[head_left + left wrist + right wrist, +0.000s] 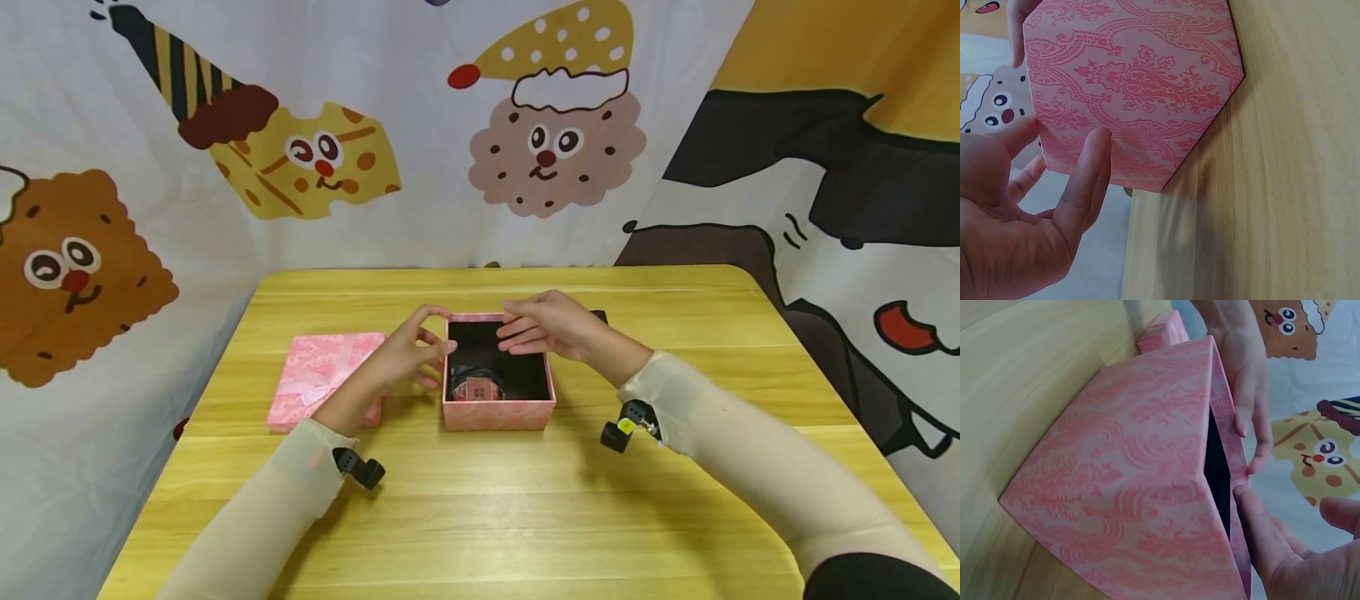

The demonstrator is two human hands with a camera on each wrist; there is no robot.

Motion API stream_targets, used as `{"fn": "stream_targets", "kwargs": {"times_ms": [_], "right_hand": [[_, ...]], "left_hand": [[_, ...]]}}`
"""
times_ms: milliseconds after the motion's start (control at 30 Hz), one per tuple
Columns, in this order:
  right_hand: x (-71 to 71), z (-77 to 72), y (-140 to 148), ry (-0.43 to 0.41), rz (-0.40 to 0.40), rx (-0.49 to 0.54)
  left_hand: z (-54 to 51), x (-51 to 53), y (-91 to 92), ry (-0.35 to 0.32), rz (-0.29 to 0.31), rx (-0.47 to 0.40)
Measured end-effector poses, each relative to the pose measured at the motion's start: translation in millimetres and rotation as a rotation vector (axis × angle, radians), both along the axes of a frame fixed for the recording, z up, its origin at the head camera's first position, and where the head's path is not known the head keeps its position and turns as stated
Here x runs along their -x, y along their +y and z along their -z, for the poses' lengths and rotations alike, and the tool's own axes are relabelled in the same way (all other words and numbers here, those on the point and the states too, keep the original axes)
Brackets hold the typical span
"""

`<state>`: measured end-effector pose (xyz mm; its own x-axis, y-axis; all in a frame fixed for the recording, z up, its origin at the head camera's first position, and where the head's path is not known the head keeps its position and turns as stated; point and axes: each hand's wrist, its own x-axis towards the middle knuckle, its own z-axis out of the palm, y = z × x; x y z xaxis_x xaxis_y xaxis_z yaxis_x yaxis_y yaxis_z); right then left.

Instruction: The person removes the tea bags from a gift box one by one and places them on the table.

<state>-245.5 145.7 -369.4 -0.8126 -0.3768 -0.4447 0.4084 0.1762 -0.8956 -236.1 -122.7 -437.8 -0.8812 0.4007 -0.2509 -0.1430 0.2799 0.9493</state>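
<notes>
An open pink patterned box (498,415) stands on the table with a black interior. Inside, at its near left, lies a small reddish item (480,388) with something dark and looped around it. My left hand (408,354) is at the box's left wall, thumb over the rim and other fingers outside, lightly gripping it. Over the box's far right part hovers my right hand (551,325), fingers fairly straight and holding nothing visible. The right wrist view shows its fingertips (1254,512) close to the rim; contact is unclear.
A pink lid (318,367) with a ribbon bow lies left of the box. Behind the right hand, the corner of a black object (599,317) shows. The wooden table (480,517) meets a cartoon-printed curtain (420,233) at the back.
</notes>
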Motion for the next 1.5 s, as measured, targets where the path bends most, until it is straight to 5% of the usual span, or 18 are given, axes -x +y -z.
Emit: {"fn": "stream_targets", "kwargs": {"times_ms": [433,833,1267,1500], "right_hand": [[1.0,16.5,-25.7,-0.044,-0.143,-0.131],[2.3,37.5,-39.3,-0.036,-0.136,-0.179],[-0.8,45.8,-45.4,0.089,-0.094,-0.249],[-2.7,49.3,-43.8,0.263,-0.122,-0.337]], "left_hand": [[2.0,1.4,0.5,-0.005,-0.001,-0.014],[1.5,1.2,0.8,-0.013,-0.004,-0.016],[-0.8,0.2,0.2,-0.009,0.001,-0.015],[-0.7,-1.2,0.1,-0.005,0.006,-0.020]]}}
